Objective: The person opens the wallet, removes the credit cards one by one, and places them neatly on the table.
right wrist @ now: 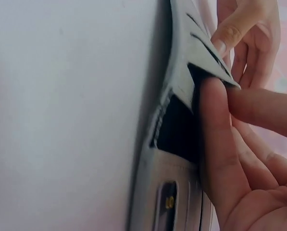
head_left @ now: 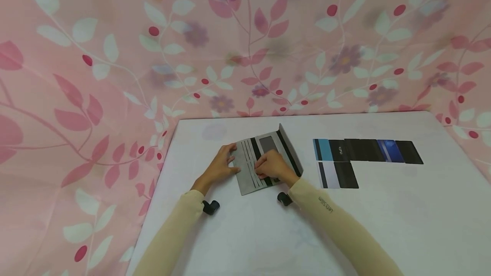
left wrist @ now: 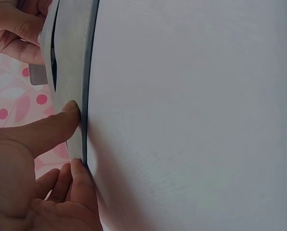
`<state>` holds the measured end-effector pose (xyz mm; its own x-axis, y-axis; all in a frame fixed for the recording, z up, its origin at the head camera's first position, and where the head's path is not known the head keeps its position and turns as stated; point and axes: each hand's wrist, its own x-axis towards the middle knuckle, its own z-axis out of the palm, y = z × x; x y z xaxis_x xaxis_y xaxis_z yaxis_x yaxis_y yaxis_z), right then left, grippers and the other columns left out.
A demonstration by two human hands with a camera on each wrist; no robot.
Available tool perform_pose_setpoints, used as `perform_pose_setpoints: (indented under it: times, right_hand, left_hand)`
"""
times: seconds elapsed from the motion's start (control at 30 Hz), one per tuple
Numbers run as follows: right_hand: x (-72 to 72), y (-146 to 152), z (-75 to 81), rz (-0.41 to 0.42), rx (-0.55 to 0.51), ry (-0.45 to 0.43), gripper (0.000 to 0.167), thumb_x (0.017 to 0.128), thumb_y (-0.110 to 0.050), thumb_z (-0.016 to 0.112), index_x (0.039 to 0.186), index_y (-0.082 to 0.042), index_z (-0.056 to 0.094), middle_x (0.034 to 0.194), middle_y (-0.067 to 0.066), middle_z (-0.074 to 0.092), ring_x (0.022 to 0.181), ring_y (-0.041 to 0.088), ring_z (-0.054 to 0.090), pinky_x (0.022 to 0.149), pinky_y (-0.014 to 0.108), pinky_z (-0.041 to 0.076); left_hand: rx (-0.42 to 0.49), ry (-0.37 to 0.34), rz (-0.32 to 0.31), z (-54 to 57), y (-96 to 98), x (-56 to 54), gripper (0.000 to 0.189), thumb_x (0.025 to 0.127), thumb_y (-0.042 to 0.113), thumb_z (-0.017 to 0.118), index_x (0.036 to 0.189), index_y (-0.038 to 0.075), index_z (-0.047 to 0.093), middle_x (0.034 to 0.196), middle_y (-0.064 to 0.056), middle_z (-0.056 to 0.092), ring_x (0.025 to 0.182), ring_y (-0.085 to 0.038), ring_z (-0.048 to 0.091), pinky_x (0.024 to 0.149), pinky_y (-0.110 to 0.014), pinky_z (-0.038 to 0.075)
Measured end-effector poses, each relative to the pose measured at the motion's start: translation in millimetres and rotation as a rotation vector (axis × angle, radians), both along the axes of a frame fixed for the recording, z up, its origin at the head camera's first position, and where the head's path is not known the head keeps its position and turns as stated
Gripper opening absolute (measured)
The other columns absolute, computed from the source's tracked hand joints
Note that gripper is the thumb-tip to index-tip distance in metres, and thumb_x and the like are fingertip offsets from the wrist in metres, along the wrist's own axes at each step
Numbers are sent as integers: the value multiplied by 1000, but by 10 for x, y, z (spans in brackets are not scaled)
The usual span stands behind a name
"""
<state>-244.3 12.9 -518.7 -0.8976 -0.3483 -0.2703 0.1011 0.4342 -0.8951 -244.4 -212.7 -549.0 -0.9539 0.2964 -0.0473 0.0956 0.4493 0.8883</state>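
Note:
A grey wallet (head_left: 245,169) lies opened out on the white table, its rows of card slots facing up. My left hand (head_left: 219,165) grips its left edge, the thumb (left wrist: 61,122) on top and the fingertips at the rim. Over the middle of the wallet, my right hand (head_left: 274,166) pinches the edge of a slot between thumb and finger, the pocket (right wrist: 205,72) lifted into a dark gap. A card with a yellow mark (right wrist: 168,204) shows in a window of the wallet in the right wrist view. Whatever lies deeper in the pocket is hidden by the fingers.
To the right, a row of overlapping cards (head_left: 364,150) runs along the table, with a light-blue one at its left end. Below it lie a whitish card (head_left: 330,175) and a black card (head_left: 346,175). A pink floral cloth (head_left: 249,46) hangs behind the table.

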Motion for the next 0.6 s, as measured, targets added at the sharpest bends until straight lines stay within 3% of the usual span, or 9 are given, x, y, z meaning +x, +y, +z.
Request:
perform_pose_setpoints:
  times: [0.33,0.47,0.53,0.6]
  right_hand:
    - [-16,91,28,-2,104,112,4,80,-1,74,84,0,76,69,5,70,55,16,67,52,28,59]
    - [-50,119,38,14,127,70,4,80,-3,75,83,-1,76,70,5,70,56,16,67,53,27,60]
    - [-65,121,40,21,123,36,3,80,-3,76,83,-1,76,70,5,70,56,17,68,53,27,60]
    - [-72,116,40,36,123,-4,3,80,-3,76,82,0,75,70,7,70,56,18,68,53,28,61]
  left_hand:
    - [2,-10,11,15,31,0,95,73,-13,78,151,3,26,146,-14,32,137,-26,36,108,-24,42]
    - [9,5,9,38,61,21,94,73,-14,77,150,0,26,146,-18,31,138,-30,34,109,-27,41]
    - [21,-1,-3,142,82,62,93,73,-16,75,150,-4,25,146,-23,30,138,-35,34,110,-33,41]
    - [22,-1,-4,142,74,62,93,73,-17,75,150,-4,24,146,-23,29,138,-35,34,110,-32,41]
